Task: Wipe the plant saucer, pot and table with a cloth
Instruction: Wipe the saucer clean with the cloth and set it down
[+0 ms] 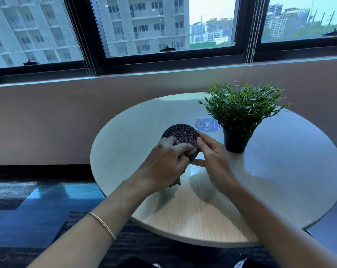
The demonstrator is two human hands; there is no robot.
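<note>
A dark round saucer [180,133] with a swirling pattern is held tilted above the middle of the round pale wooden table [279,180]. My right hand [214,161] pinches the saucer's right rim between thumb and fingers. My left hand [163,163] grips a bunched brownish cloth [190,151] and presses it against the saucer's near face; a corner of the cloth hangs below the hand. The green plant in its black pot [236,141] stands on the table just right of my hands.
A round blue sticker [208,125] lies on the table behind the saucer. A low wall and big windows run behind the table. Blue and dark carpet [38,209] covers the floor to the left.
</note>
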